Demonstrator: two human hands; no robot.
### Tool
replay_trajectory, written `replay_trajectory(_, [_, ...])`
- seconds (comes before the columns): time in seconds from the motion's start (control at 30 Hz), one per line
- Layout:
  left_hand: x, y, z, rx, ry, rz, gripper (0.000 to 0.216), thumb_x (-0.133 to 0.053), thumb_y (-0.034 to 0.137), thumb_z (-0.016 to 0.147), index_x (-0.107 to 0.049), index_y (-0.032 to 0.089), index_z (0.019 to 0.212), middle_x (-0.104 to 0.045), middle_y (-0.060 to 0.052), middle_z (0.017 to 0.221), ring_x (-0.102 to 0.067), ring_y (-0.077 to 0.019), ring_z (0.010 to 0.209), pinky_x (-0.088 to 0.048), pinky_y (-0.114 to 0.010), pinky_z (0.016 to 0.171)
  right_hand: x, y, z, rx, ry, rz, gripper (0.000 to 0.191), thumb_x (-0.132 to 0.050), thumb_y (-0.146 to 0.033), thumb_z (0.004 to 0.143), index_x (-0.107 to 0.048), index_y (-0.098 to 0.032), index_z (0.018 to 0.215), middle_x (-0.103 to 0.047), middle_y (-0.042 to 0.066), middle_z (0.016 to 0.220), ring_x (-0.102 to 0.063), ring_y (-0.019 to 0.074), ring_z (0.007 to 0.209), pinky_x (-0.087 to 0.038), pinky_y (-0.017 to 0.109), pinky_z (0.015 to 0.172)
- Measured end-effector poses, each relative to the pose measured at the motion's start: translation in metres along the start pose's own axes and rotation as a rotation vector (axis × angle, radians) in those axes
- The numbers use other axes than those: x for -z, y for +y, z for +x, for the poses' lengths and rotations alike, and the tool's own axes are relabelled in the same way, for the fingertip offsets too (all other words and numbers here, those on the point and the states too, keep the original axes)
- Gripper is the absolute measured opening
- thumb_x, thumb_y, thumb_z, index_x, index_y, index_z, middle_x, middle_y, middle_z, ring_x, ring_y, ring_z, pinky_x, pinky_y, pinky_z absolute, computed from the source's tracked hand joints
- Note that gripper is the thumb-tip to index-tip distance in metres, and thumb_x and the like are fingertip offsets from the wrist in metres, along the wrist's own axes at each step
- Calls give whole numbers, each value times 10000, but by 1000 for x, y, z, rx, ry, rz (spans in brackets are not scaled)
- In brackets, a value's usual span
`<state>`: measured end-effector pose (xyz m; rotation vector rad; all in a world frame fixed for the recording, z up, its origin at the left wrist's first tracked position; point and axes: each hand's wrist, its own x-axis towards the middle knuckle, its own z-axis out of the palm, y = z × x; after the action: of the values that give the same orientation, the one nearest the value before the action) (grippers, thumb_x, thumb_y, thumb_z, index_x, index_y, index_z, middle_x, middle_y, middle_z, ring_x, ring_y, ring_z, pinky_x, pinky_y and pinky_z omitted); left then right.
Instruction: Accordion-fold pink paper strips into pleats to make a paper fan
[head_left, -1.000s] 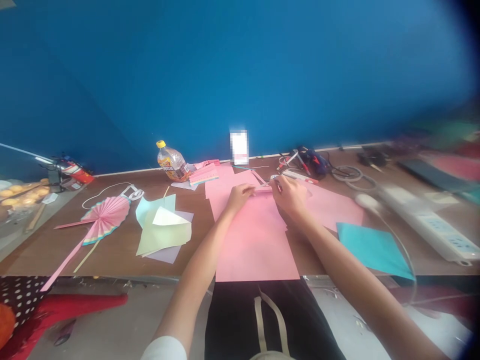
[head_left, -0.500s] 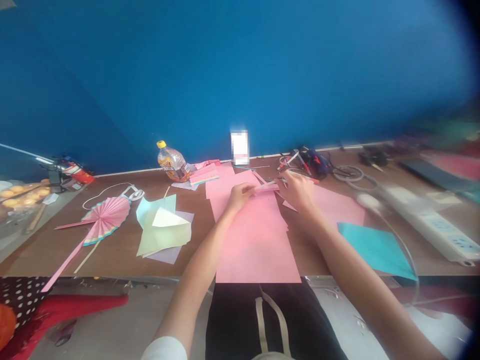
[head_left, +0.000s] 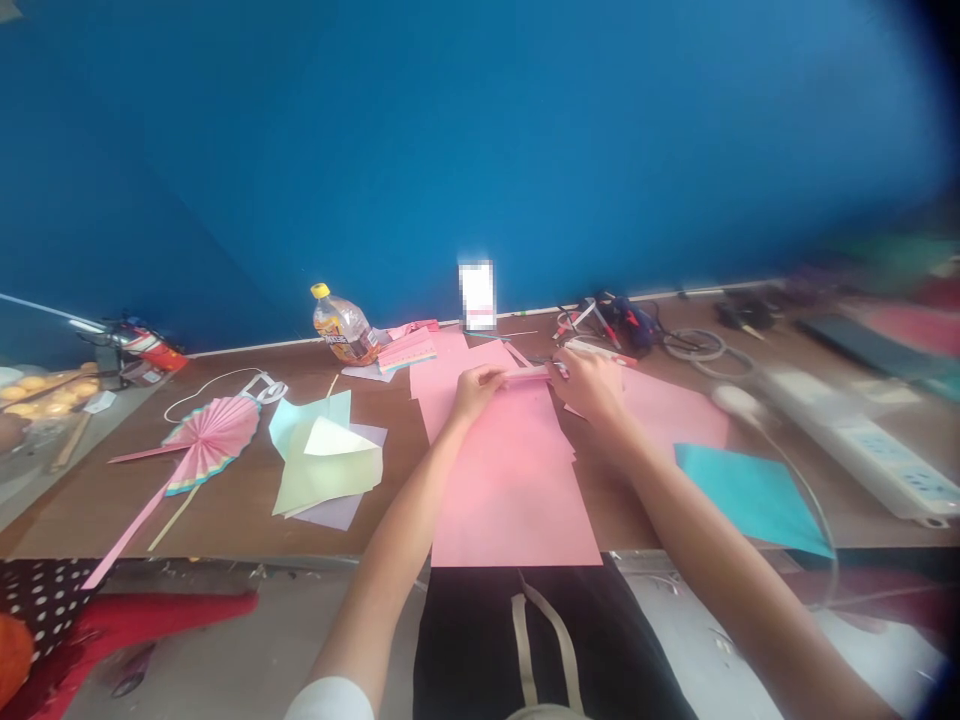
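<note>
The left hand [head_left: 480, 392] is pinching a narrow pink paper strip [head_left: 527, 375] over the far part of the pink sheets [head_left: 514, 510]. The right hand [head_left: 592, 385] is at its right end; I cannot tell what it grips.

At the far end of the large pink sheet [head_left: 514, 510], your left hand [head_left: 478, 393] hid one end of the folded pink strip [head_left: 529, 374], and anything your right hand [head_left: 591, 385] held was too small to tell. Beyond the sheet, the white panel [head_left: 478, 296] was pixelated past reading. Right of the sheet, the power strip [head_left: 862, 440] was blurred; far left of the sheet, the picture's edge cut off an orange object [head_left: 13, 640].
</note>
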<state>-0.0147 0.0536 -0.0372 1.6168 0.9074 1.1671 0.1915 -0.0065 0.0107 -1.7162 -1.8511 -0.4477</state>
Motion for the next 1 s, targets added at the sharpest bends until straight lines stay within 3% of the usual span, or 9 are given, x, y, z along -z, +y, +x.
replay_trajectory(0.33, [0, -3, 1, -7, 83, 71, 245, -632, 353, 785, -702, 141, 887, -712, -64, 820, -673, -151, 707, -522, -293, 733, 9, -10, -2, 91, 35, -23, 215, -444, -219, 853, -607, -181, 718, -644, 68, 683, -503, 179, 644, -202, 310, 603])
replay_trajectory(1.0, [-2, 5, -5, -93, 179, 227, 194, -573, 299, 824, -703, 179, 903, -701, -34, 789, -657, -158, 767, -498, -284, 770, 5, -12, -4, 78, 96, -14, 248, -426, -238, 884, -595, -179, 712, -652, 77, 695, -497, 189, 668, -234, 317, 663])
